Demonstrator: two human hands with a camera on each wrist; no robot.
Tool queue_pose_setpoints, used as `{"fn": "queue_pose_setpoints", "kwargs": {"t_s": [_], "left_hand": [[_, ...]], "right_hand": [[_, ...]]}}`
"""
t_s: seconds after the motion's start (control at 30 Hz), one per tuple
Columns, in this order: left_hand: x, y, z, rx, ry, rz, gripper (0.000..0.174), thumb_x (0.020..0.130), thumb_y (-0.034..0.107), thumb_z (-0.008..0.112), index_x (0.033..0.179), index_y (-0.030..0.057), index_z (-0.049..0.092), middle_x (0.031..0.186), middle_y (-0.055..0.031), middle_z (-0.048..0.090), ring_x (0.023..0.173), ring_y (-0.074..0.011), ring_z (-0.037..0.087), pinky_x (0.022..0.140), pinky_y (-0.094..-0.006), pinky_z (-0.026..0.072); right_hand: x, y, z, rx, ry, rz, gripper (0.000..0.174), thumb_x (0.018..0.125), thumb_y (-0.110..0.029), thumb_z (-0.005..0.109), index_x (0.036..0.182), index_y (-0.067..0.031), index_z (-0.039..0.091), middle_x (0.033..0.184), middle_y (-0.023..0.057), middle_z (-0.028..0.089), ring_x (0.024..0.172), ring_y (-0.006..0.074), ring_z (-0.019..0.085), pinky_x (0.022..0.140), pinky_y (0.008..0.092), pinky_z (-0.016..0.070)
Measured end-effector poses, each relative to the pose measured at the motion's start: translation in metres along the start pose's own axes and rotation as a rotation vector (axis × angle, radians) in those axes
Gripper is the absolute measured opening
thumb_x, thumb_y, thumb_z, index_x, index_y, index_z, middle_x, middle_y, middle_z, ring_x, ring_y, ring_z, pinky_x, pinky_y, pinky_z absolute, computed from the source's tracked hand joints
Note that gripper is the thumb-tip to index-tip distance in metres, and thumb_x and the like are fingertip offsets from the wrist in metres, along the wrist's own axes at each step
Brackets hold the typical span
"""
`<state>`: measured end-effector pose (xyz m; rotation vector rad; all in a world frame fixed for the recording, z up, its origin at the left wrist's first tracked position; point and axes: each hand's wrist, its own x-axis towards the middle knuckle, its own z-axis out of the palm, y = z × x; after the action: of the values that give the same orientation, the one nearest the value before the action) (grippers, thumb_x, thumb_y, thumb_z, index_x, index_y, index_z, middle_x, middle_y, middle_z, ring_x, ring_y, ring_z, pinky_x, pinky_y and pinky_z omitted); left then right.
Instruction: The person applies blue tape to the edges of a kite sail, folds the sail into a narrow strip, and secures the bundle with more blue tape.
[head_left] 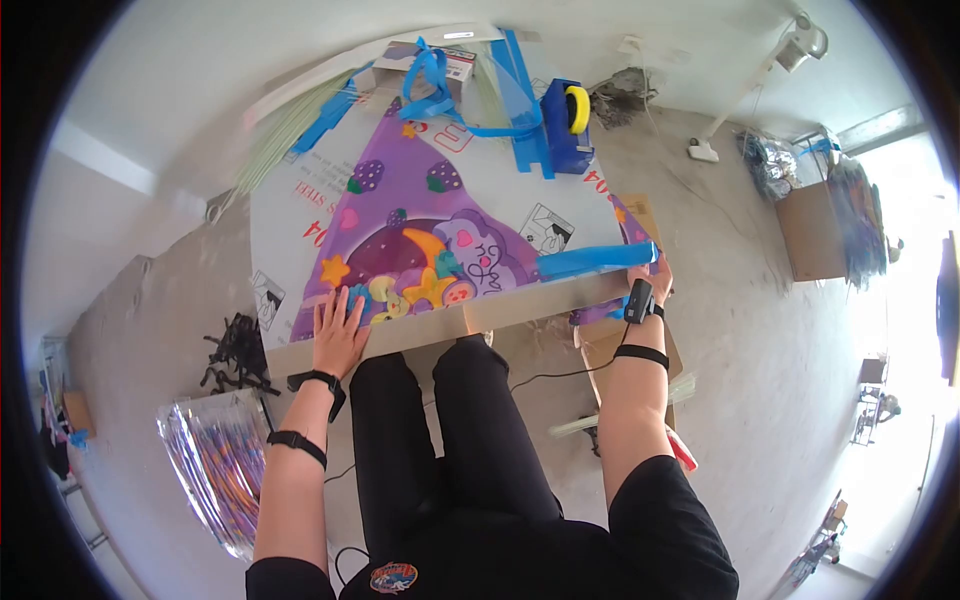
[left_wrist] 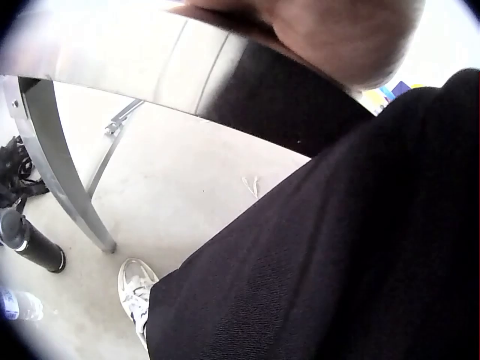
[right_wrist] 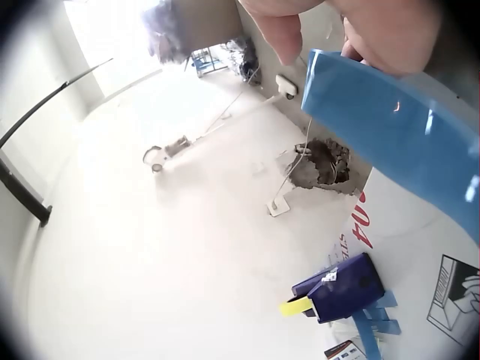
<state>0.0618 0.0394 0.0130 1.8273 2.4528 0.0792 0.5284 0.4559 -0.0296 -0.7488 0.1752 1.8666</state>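
Note:
A purple triangular kite-like sheet (head_left: pixel 385 235), printed with stars, strawberries and a cartoon figure, lies on the white printed board (head_left: pixel 290 215) over the table. My left hand (head_left: pixel 340 335) rests with fingers spread on its lower left corner by the near edge; the left wrist view catches only part of that hand (left_wrist: pixel 345 34). At the right edge of the board, my right hand (head_left: pixel 652 278) pinches the end of a blue plastic strip (head_left: pixel 595 260). In the right wrist view, this strip (right_wrist: pixel 390 124) stretches away from the fingers, slightly raised at its end.
A blue tape dispenser (head_left: pixel 568 130) with a yellow core stands at the far right of the board. Blue strips (head_left: pixel 430 85) lie over a box (head_left: pixel 462 65) at the back, near thin pale rods (head_left: pixel 300 130). A metal table leg (left_wrist: pixel 60 157) and black bottle (left_wrist: pixel 34 244) are below.

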Motion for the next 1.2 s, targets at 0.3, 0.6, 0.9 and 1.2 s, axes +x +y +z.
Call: {"fn": "queue_pose_setpoints", "kwargs": {"t_s": [0.3, 0.6, 0.9, 1.2], "left_hand": [[-0.004, -0.004, 0.010, -0.015, 0.039, -0.012, 0.057, 0.089, 0.040, 0.053, 0.141, 0.0219, 0.037, 0.149, -0.0098, 0.027, 0.138, -0.0328, 0.024, 0.110, -0.0538, 0.0208], [-0.002, -0.007, 0.013, -0.037, 0.016, 0.004, 0.056, 0.092, 0.042, 0.048, 0.143, 0.0225, 0.035, 0.151, -0.0101, 0.023, 0.139, -0.0331, 0.021, 0.110, -0.0538, 0.0182], [0.003, -0.010, -0.003, -0.136, -0.146, -0.031, 0.060, 0.088, 0.041, 0.055, 0.142, 0.0233, 0.036, 0.152, -0.0103, 0.022, 0.140, -0.0324, 0.018, 0.111, -0.0527, 0.0175], [0.074, 0.049, -0.012, -0.761, 0.119, -0.039, 0.074, 0.071, 0.015, 0.075, 0.135, 0.0044, 0.038, 0.125, -0.0173, 0.053, 0.113, -0.0315, 0.054, 0.094, -0.0379, 0.0434]], "right_hand": [[-0.072, 0.061, 0.092, -0.396, -0.463, -0.172, 0.046, 0.090, -0.027, 0.056, 0.128, -0.0042, 0.049, 0.107, 0.0033, 0.065, 0.095, 0.0213, 0.062, 0.095, 0.0413, 0.0435], [-0.137, 0.256, 0.150, -1.485, -0.618, -0.194, 0.024, 0.082, -0.006, 0.062, 0.106, -0.0055, 0.065, 0.085, 0.0034, 0.064, 0.079, 0.0153, 0.061, 0.068, 0.0259, 0.0465], [-0.109, 0.390, 0.064, -1.806, -0.765, -0.306, 0.017, 0.083, -0.015, 0.058, 0.097, -0.0075, 0.064, 0.086, 0.0142, 0.067, 0.081, 0.0308, 0.065, 0.071, 0.0355, 0.0500], [-0.131, 0.370, 0.089, -1.227, -0.426, 0.243, 0.027, 0.083, -0.013, 0.061, 0.110, -0.0075, 0.060, 0.093, 0.0038, 0.062, 0.085, 0.0152, 0.058, 0.074, 0.0260, 0.0485]]}}
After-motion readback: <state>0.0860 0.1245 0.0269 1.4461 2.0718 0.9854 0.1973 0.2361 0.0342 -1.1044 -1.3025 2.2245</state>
